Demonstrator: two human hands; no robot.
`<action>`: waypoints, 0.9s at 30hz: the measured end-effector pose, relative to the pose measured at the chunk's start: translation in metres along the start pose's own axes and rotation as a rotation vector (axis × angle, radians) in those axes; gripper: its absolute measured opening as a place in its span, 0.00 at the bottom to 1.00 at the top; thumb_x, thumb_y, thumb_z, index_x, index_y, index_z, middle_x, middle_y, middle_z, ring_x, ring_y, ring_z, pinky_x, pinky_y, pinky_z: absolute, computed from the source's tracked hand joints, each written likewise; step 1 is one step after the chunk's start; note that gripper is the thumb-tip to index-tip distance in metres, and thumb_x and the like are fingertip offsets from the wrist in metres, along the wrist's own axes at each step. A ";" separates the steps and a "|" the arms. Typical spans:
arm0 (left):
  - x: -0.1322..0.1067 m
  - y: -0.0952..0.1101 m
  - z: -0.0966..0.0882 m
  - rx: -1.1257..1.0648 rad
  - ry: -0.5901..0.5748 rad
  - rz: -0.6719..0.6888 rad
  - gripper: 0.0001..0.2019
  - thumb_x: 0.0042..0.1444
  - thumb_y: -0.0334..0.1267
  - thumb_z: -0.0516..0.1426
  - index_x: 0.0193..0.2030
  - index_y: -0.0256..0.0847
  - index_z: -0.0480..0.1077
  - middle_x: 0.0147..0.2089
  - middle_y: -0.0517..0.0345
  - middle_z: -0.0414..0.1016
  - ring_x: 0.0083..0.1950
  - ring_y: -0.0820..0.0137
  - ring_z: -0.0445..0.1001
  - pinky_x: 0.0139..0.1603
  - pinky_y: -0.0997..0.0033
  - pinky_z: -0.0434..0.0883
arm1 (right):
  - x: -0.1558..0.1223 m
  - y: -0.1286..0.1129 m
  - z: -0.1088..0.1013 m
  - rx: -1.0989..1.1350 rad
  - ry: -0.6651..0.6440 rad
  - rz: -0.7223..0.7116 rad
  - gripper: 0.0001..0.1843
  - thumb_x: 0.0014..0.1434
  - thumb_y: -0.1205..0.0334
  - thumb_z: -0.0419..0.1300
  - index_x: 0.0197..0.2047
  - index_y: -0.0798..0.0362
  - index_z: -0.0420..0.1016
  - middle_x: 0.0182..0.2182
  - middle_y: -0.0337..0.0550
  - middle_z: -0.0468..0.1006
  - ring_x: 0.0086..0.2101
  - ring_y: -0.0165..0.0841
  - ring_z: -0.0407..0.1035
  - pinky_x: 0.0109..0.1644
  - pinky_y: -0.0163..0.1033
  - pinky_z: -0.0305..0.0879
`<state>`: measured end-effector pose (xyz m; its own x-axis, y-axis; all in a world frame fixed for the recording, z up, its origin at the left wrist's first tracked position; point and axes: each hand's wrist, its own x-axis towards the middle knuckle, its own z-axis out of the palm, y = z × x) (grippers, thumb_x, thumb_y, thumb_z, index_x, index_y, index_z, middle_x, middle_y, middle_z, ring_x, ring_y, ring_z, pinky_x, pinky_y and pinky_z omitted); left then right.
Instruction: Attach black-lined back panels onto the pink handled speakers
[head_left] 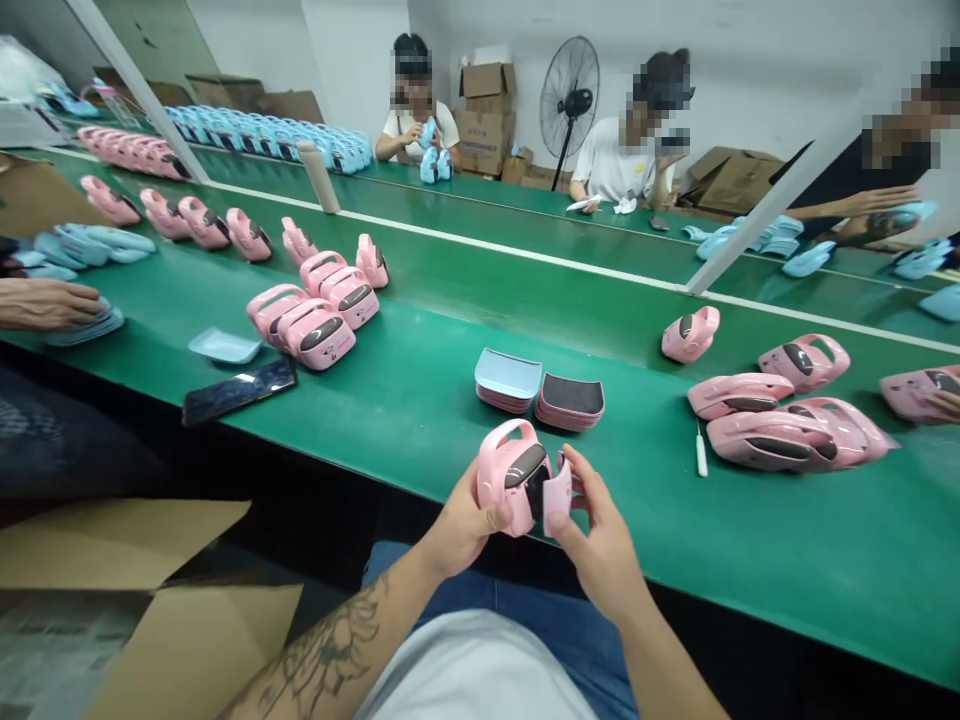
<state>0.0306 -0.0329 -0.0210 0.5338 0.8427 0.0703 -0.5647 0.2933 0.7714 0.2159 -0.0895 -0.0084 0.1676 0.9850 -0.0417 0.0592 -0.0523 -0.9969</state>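
Observation:
My left hand (459, 528) is closed around a pink plastic housing (495, 478) with a loop handle and a dark glossy window, above the table's near edge. Between the thumb and fingers of my right hand (606, 545) is a curved pink cover (557, 500). The cover stands at the housing's dark open end; whether the two touch, I cannot tell. Just beyond my hands is a stack of curved pink covers (571, 412) with a dark inner face on top. Beside it, another pink stack (506, 402) carries a light blue cover (510, 372).
Pink housings stand in groups at the left (326, 340) and right (772, 440). A white-handled tool (701, 452) lies by the right group. A phone (240, 390) and a blue tray-like piece (225, 346) lie left. A co-worker's hand (56, 303) rests on blue pieces. An open carton (202, 630) stands below.

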 end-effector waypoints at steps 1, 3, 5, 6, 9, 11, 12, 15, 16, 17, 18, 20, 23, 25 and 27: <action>0.003 -0.003 0.001 -0.006 -0.012 -0.001 0.47 0.53 0.54 0.74 0.76 0.49 0.63 0.71 0.42 0.73 0.71 0.47 0.72 0.73 0.48 0.68 | -0.002 0.002 0.003 -0.101 0.047 -0.025 0.41 0.56 0.44 0.74 0.71 0.31 0.69 0.66 0.45 0.72 0.61 0.53 0.71 0.66 0.61 0.71; 0.007 -0.006 0.001 -0.001 -0.027 -0.005 0.47 0.53 0.53 0.74 0.76 0.48 0.63 0.70 0.41 0.73 0.70 0.46 0.73 0.70 0.49 0.70 | -0.004 0.003 0.006 -0.267 0.106 -0.055 0.42 0.56 0.43 0.74 0.72 0.32 0.68 0.65 0.47 0.72 0.62 0.53 0.70 0.67 0.63 0.70; 0.009 -0.010 -0.001 0.016 -0.038 -0.009 0.47 0.53 0.51 0.75 0.77 0.47 0.62 0.69 0.40 0.74 0.69 0.47 0.73 0.69 0.50 0.71 | -0.005 0.001 0.007 -0.346 0.086 -0.080 0.43 0.57 0.43 0.73 0.73 0.36 0.66 0.65 0.49 0.70 0.63 0.53 0.69 0.69 0.64 0.68; 0.009 -0.011 -0.002 0.019 -0.041 -0.009 0.47 0.54 0.51 0.75 0.77 0.47 0.62 0.69 0.40 0.74 0.69 0.47 0.73 0.69 0.50 0.71 | -0.005 0.000 0.007 -0.376 0.074 -0.088 0.44 0.58 0.43 0.72 0.74 0.39 0.65 0.66 0.50 0.70 0.64 0.53 0.68 0.70 0.65 0.66; 0.009 -0.013 -0.005 0.019 -0.038 -0.006 0.46 0.54 0.49 0.75 0.77 0.47 0.62 0.71 0.41 0.72 0.70 0.47 0.71 0.70 0.49 0.69 | -0.005 -0.001 0.006 -0.431 0.042 -0.095 0.46 0.59 0.41 0.71 0.75 0.44 0.64 0.66 0.52 0.68 0.65 0.52 0.66 0.72 0.65 0.64; 0.009 -0.014 -0.006 0.025 -0.032 -0.016 0.46 0.53 0.48 0.75 0.76 0.45 0.63 0.71 0.40 0.71 0.71 0.46 0.70 0.72 0.47 0.67 | -0.005 0.000 0.006 -0.440 0.032 -0.096 0.47 0.59 0.39 0.71 0.75 0.44 0.62 0.66 0.53 0.68 0.65 0.52 0.66 0.72 0.65 0.64; 0.008 -0.014 -0.006 0.031 -0.027 -0.021 0.46 0.53 0.48 0.75 0.76 0.45 0.63 0.71 0.40 0.72 0.71 0.45 0.70 0.73 0.46 0.67 | -0.005 0.000 0.006 -0.440 0.031 -0.098 0.47 0.59 0.39 0.71 0.75 0.44 0.62 0.66 0.53 0.68 0.65 0.52 0.66 0.72 0.65 0.65; 0.008 -0.015 -0.007 0.037 -0.008 -0.023 0.46 0.52 0.46 0.76 0.75 0.45 0.64 0.72 0.40 0.71 0.71 0.45 0.71 0.72 0.45 0.67 | -0.003 0.001 0.007 -0.429 0.037 -0.099 0.47 0.59 0.38 0.72 0.75 0.43 0.62 0.66 0.53 0.68 0.66 0.52 0.66 0.71 0.64 0.66; 0.008 -0.015 -0.006 0.035 -0.002 -0.024 0.46 0.52 0.45 0.76 0.75 0.46 0.63 0.73 0.41 0.70 0.72 0.45 0.71 0.72 0.46 0.67 | -0.003 0.001 0.006 -0.424 0.038 -0.098 0.47 0.59 0.38 0.72 0.74 0.43 0.63 0.66 0.53 0.68 0.66 0.52 0.66 0.71 0.64 0.66; 0.008 -0.015 -0.006 0.033 0.001 -0.026 0.46 0.52 0.44 0.76 0.75 0.48 0.63 0.73 0.42 0.70 0.72 0.46 0.70 0.72 0.47 0.68 | -0.002 0.001 0.006 -0.417 0.038 -0.097 0.47 0.58 0.38 0.72 0.74 0.43 0.63 0.67 0.52 0.68 0.66 0.51 0.67 0.71 0.63 0.66; 0.009 -0.014 -0.005 0.033 0.004 -0.028 0.46 0.51 0.44 0.76 0.75 0.48 0.63 0.74 0.42 0.69 0.72 0.46 0.71 0.72 0.48 0.68 | -0.002 0.001 0.006 -0.410 0.038 -0.096 0.47 0.58 0.38 0.73 0.74 0.43 0.63 0.67 0.52 0.68 0.65 0.51 0.67 0.71 0.63 0.67; 0.009 -0.014 -0.004 0.038 0.014 -0.031 0.47 0.51 0.44 0.77 0.75 0.48 0.63 0.73 0.42 0.70 0.72 0.47 0.71 0.71 0.49 0.68 | 0.000 0.002 0.005 -0.398 0.037 -0.101 0.48 0.56 0.37 0.74 0.73 0.44 0.64 0.66 0.52 0.68 0.65 0.51 0.68 0.70 0.62 0.68; 0.010 -0.013 -0.001 0.064 0.047 -0.026 0.46 0.50 0.42 0.77 0.74 0.46 0.65 0.71 0.43 0.73 0.70 0.48 0.73 0.70 0.51 0.69 | 0.000 0.004 0.004 -0.403 0.034 -0.117 0.50 0.54 0.37 0.75 0.72 0.44 0.64 0.67 0.53 0.68 0.65 0.52 0.67 0.70 0.64 0.68; 0.010 -0.012 0.002 0.094 0.072 -0.029 0.44 0.50 0.40 0.76 0.73 0.45 0.67 0.69 0.44 0.75 0.68 0.50 0.74 0.69 0.52 0.71 | -0.001 0.005 0.002 -0.424 0.031 -0.129 0.49 0.55 0.39 0.75 0.73 0.43 0.63 0.68 0.53 0.67 0.66 0.53 0.66 0.71 0.66 0.66; 0.011 -0.010 0.003 0.115 0.082 -0.042 0.42 0.51 0.39 0.75 0.71 0.45 0.68 0.68 0.45 0.76 0.67 0.50 0.75 0.67 0.53 0.72 | -0.002 0.006 0.000 -0.464 0.011 -0.141 0.50 0.57 0.42 0.75 0.75 0.42 0.60 0.70 0.54 0.65 0.68 0.54 0.64 0.72 0.68 0.64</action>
<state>0.0442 -0.0285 -0.0261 0.4996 0.8662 -0.0118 -0.4648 0.2795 0.8402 0.2161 -0.0921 -0.0138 0.1362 0.9861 0.0950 0.5145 0.0115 -0.8574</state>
